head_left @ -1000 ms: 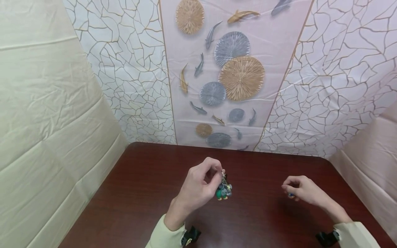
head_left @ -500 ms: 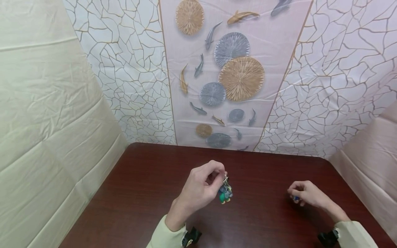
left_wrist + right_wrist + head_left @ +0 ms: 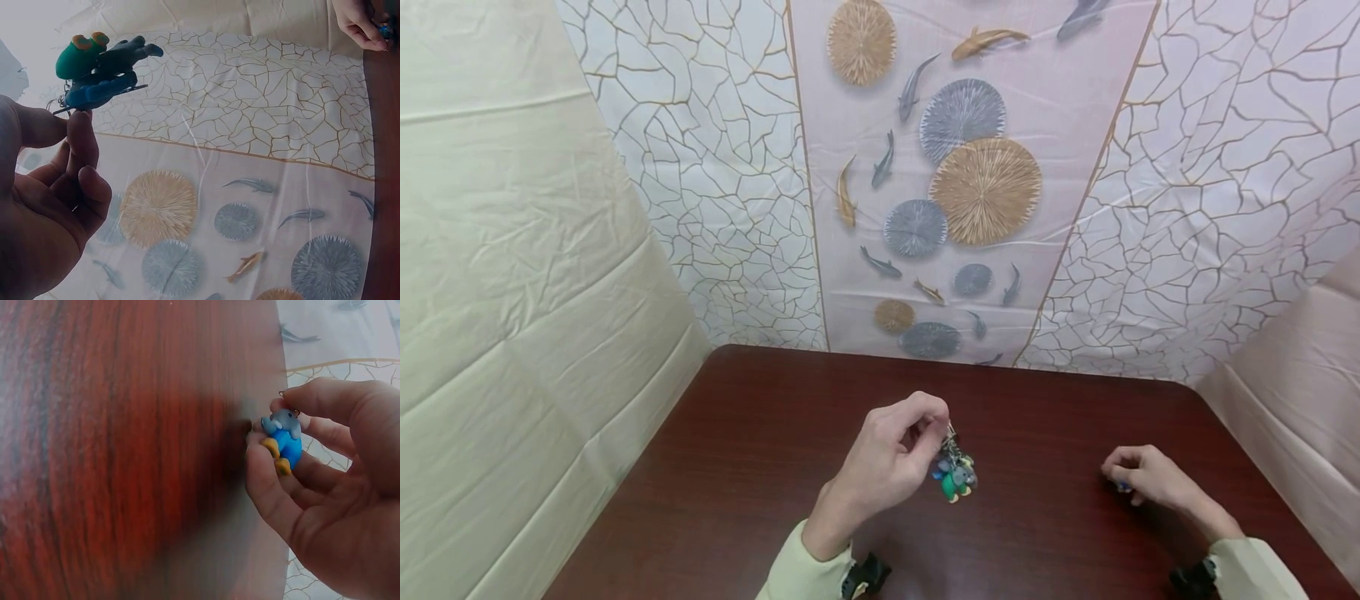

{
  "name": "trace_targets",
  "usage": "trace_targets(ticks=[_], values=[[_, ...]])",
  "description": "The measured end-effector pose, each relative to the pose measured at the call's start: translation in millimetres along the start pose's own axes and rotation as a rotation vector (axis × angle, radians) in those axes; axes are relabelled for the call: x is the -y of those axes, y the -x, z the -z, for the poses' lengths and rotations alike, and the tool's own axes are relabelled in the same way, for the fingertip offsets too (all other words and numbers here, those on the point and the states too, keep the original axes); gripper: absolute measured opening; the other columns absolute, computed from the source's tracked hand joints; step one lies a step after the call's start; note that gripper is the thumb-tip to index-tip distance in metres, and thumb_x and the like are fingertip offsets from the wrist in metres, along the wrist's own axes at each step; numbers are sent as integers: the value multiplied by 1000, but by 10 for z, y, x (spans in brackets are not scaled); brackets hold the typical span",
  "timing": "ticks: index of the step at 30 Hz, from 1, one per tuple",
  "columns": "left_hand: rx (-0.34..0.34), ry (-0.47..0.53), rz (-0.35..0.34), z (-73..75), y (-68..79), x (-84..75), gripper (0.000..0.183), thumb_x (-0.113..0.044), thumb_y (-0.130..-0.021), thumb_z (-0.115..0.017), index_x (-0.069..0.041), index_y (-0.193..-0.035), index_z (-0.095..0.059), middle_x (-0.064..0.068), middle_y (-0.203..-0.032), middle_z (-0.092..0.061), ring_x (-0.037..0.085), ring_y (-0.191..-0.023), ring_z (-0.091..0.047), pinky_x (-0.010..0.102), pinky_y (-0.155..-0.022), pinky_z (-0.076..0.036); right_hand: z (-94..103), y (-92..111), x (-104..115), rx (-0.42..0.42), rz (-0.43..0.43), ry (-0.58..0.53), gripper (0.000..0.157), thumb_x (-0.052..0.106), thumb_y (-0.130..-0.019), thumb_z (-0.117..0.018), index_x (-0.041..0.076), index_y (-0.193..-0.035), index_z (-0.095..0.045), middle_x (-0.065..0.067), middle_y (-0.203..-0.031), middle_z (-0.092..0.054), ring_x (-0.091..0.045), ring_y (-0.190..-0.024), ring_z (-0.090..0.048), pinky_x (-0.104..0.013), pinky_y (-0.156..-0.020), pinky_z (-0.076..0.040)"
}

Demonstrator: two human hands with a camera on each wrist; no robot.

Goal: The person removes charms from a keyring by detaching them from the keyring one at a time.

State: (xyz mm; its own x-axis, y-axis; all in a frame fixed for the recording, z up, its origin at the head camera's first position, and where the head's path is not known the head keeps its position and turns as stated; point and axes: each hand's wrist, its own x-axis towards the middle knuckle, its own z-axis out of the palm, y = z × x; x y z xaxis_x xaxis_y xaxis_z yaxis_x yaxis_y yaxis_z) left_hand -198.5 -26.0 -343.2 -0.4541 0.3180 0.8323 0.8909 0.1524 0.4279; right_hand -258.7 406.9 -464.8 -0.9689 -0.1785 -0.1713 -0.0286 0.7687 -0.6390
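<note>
My left hand (image 3: pixel 891 450) pinches a cluster of small elephant charms (image 3: pixel 957 479) by its metal chain, between thumb and forefinger. They dangle over the table, one with a green body and grey head. The left wrist view shows green and blue figures (image 3: pixel 100 90) jutting past the fingertips. At the right, my right hand (image 3: pixel 1153 477) is low over the table. It pinches a single elephant charm (image 3: pixel 284 439) with a grey head, blue body and yellow feet. A small wire loop (image 3: pixel 282 394) sticks out at the thumb tip.
The dark red-brown wooden table (image 3: pixel 760 433) reaches to a patterned curtain (image 3: pixel 737 208) with fish and round leaf prints. Cream fabric (image 3: pixel 512 292) hangs along the left side, more fabric (image 3: pixel 1300 392) along the right. Black camera mounts (image 3: pixel 867 575) sit on both wrists.
My left hand moves slightly right and down with the dangling charms. The right hand lowers towards the table and shifts a little right, still pinching its charm.
</note>
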Motion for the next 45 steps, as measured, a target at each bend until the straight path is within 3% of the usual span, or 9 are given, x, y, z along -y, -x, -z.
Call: trace_targets(ticks=[6,16,22,29,33,36,45], values=[[15,17,21,3,4,-11,15,2,-94,-56,-13,-94,-57,1,-78,-64,3,-61,-57,7,-55,-43,0,-5,19,-53,0,79,12,12,-95,-61,5,-96,-70,-3,-74,-63,-10,-63,-55,-30,-52,-52],[55,49,50,0,15,-19,12,0,-97,-53,-12,-96,-55,3,-82,-67,5,-61,-63,7,-57,-46,10,-34,61,-55,-5,172,9,14,-93,-62,6,-92,-67,-1,-71,-61,-12,-62,-54,-27,-53,-46],[81,13,44,7,21,-16,12,-2,-98,-52,-13,-97,-55,0,-80,-64,0,-60,-55,6,-56,-42,-5,14,239,-108,86,249,8,16,-93,-63,9,-92,-66,1,-69,-59,-6,-57,-51,-25,-54,-41],[101,-48,44,18,25,-8,13,-2,-96,-53,-15,-95,-55,-3,-72,-56,-4,-59,-42,7,-55,-34,-7,109,767,-293,239,315,6,21,-92,-67,15,-90,-68,5,-77,-54,-1,-64,-43,-24,-59,-37],[108,-53,49,25,30,-5,13,-2,-96,-52,-15,-96,-55,-3,-72,-54,-3,-59,-41,7,-55,-33,-6,170,1005,-392,336,312,3,18,-90,-70,19,-88,-67,9,-78,-54,3,-65,-43,-22,-58,-37],[114,-52,51,29,30,-3,13,-2,-97,-52,-15,-95,-55,-3,-72,-53,-3,-60,-41,7,-55,-33,-15,216,1146,-461,405,308,9,15,-86,-73,22,-86,-67,13,-78,-55,6,-65,-44,-21,-58,-38],[113,-59,39,33,22,-3,15,1,-95,-52,-14,-94,-54,-3,-72,-54,-2,-63,-44,7,-60,-36,-51,361,1590,-556,600,242,23,4,-80,-76,24,-85,-66,17,-81,-58,9,-70,-49,-11,-58,-39]])
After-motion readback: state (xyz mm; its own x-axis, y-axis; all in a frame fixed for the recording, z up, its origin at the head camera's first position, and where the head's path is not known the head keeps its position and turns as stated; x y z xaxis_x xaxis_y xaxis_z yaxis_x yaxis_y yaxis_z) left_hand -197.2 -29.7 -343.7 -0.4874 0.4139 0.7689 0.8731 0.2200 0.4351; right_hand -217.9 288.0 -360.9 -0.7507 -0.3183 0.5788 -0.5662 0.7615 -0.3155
